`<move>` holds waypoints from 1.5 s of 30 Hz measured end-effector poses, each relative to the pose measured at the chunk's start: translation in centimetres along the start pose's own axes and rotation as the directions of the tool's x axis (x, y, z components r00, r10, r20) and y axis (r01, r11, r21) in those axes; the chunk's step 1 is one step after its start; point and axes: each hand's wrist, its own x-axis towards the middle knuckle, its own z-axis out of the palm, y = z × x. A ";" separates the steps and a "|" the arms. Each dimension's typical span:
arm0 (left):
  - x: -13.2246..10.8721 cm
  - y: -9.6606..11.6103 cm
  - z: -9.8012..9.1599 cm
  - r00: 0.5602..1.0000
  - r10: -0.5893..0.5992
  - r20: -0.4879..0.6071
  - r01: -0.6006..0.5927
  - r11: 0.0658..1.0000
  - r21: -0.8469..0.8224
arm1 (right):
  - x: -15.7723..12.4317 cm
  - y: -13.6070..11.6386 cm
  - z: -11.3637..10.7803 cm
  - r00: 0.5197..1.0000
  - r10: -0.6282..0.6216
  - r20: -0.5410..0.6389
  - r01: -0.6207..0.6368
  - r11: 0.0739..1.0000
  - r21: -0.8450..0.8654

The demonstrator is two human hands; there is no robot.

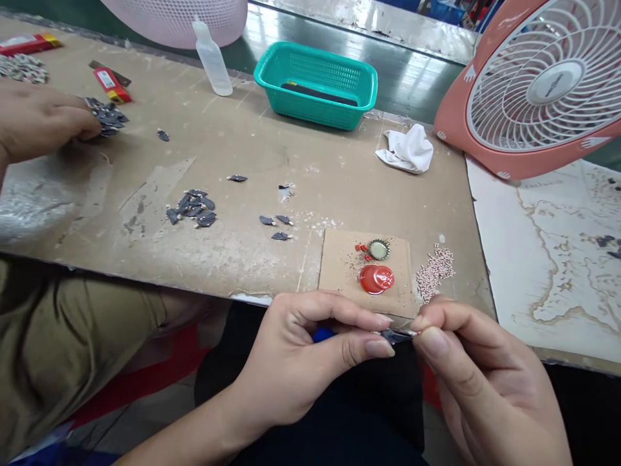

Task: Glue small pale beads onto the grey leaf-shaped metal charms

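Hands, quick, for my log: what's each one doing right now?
Left hand: closed, holding a dark piece and a blue item.
Right hand: closed, pinching the dark piece's end.

Left hand point(310, 356) and right hand point(480, 369) hold a dark grey sliver point(395, 336) just below the table edge point(257, 288)

Craft workshop: cardboard-topped bench point(291, 168) w/ desk fan point(543, 90), plastic basket point(315, 110).

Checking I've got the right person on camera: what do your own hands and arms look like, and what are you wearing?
Your left hand and right hand are bare, with no gloves, rings or watch showing. Your left forearm is bare too, with no sleeve in view. Dark fabric covers your lap.
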 end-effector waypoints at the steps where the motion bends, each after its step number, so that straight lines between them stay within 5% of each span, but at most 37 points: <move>1: 0.0 0.0 0.0 1.000 0.001 0.002 -0.001 1.000 0.000 | -0.1 0.0 0.1 1.000 -0.024 -0.005 0.024 0.999 -0.026; 11: 0.0 0.0 0.2 1.000 0.015 0.005 -0.015 1.000 0.009 | 0.2 -0.9 0.4 0.989 -0.144 0.028 0.146 0.957 -0.250; 25: 0.0 0.1 0.1 0.998 0.069 -0.007 -0.069 0.997 0.046 | 0.2 -0.9 0.5 0.991 -0.134 0.032 0.137 0.953 -0.269; 40: -0.6 -0.6 0.7 0.958 0.285 -0.027 -0.278 0.949 0.151 | -0.8 -0.1 2.2 0.958 -0.269 -0.102 0.235 0.937 -0.260; 45: -0.7 -0.7 0.3 0.948 0.317 -0.007 -0.308 0.925 0.221 | -1.1 0.2 2.2 0.962 -0.266 -0.060 0.243 0.938 -0.249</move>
